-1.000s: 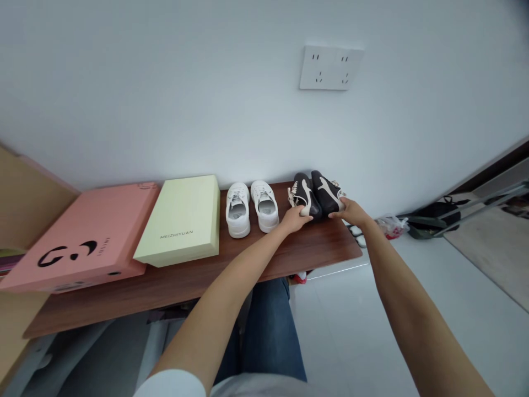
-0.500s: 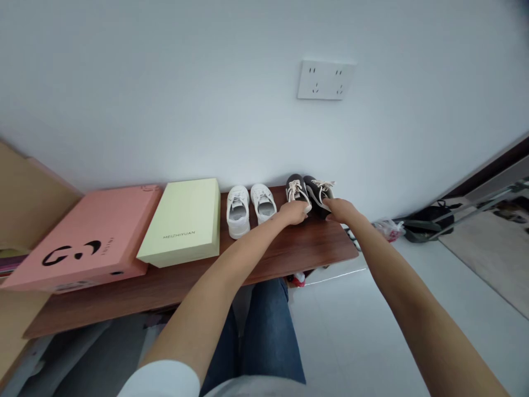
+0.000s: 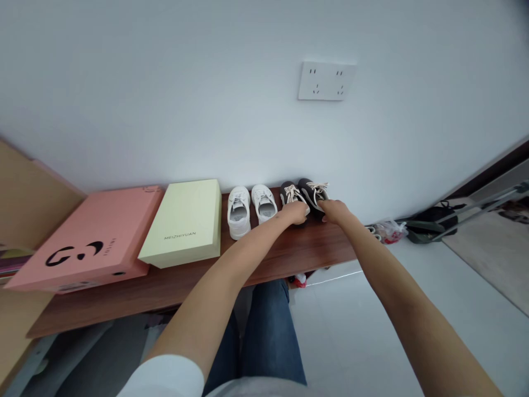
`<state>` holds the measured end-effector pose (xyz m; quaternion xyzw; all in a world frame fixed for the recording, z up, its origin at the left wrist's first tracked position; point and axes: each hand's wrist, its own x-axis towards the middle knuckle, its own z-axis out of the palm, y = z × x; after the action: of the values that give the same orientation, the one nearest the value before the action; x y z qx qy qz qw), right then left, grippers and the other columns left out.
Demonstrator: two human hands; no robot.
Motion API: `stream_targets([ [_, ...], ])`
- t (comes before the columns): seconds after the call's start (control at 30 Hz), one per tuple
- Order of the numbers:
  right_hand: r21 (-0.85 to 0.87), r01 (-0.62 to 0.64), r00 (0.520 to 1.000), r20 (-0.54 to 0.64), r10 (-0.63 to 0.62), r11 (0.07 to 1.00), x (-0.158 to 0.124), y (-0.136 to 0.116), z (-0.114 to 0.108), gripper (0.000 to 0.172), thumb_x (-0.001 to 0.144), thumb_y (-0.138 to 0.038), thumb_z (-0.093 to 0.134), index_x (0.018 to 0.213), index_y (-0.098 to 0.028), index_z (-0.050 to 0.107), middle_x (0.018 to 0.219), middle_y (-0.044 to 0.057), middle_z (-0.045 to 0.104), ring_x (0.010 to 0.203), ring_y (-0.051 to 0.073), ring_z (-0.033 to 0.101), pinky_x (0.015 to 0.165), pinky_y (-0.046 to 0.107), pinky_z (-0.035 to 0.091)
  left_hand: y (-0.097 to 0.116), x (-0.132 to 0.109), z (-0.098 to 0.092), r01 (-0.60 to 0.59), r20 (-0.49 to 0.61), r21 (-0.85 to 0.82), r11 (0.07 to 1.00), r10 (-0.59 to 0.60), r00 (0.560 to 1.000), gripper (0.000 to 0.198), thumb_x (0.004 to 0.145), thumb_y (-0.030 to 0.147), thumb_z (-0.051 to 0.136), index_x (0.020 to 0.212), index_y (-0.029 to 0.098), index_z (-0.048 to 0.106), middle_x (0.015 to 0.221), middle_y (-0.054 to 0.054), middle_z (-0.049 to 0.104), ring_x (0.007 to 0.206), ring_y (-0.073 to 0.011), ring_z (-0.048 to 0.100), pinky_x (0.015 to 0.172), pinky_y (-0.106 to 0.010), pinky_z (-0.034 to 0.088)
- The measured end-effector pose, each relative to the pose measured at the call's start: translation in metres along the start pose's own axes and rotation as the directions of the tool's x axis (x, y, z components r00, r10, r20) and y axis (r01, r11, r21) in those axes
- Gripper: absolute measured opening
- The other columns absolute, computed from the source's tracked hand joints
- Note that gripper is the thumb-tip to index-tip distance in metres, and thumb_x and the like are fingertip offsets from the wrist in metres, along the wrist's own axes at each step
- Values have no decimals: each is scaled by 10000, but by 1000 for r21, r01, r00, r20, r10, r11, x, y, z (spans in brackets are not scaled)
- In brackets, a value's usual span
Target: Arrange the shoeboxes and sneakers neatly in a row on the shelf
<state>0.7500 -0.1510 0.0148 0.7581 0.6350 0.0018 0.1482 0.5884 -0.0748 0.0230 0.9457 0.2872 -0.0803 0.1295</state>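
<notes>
Sitting upright side by side, dark shoes [image 3: 303,193] show cream laces.

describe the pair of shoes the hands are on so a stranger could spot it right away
On the long dark wooden shelf against the white wall, look below the white wall socket. The dark pair of shoes with cream laces stands rightmost, beside the white sneakers; it is the only dark pair.

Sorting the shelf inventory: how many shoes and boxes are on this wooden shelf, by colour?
White shoes: 2
Dark shoes: 2
Pink box: 1
Pale green box: 1
Total: 6
</notes>
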Motion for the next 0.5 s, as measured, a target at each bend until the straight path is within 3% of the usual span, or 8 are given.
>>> stream_targets([
  [0.5, 0, -31, 1000, 4, 31, 1000, 7, -2, 6, 416, 734, -210, 762, 1100, -196, 563, 1159, 144, 669, 1012, 260, 661, 811, 328, 438, 3, 14, 2, -2, 26, 43, 999, 0, 1000, 375, 811, 326, 634, 1163, 198, 656, 1215, -143, 650, 1102, -289, 617, 891, -372, 508],
])
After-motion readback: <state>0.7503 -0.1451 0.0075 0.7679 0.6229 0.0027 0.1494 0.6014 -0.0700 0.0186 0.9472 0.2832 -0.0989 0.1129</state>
